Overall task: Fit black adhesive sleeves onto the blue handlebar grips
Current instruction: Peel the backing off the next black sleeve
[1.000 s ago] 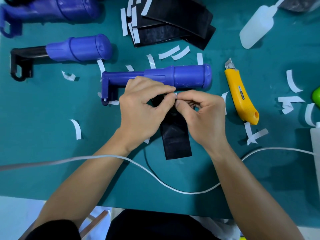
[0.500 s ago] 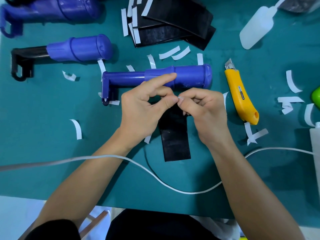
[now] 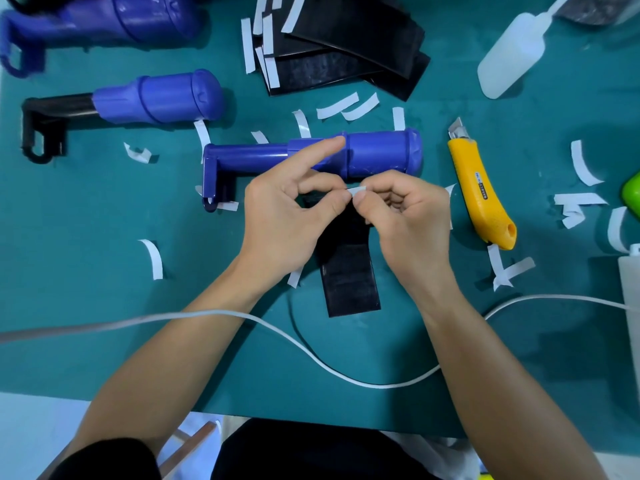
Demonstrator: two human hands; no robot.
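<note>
A blue handlebar grip [image 3: 381,152] lies lengthwise at the table's middle. Just in front of it a black adhesive sleeve [image 3: 349,282] lies flat, its far end under my hands. My left hand [image 3: 291,216] pinches the sleeve's far end, with its index finger stretched over the grip. My right hand [image 3: 408,220] pinches a small white backing strip [image 3: 356,191] at that same end. Two more blue grips [image 3: 162,98] [image 3: 104,19] lie at the back left. A stack of black sleeves [image 3: 349,50] sits at the back centre.
A yellow utility knife [image 3: 481,192] lies right of my hands. White squeeze bottles stand at the back right [image 3: 516,53] and the right edge [image 3: 630,292]. Several peeled white strips [image 3: 152,258] litter the green mat. A white cable [image 3: 277,330] crosses my forearms. A green object [image 3: 632,194] sits at the right edge.
My left index finger has straightened out over the blue grip. The white backing strip now shows between my fingertips, lifted from the sleeve's end. The sleeve has barely moved.
</note>
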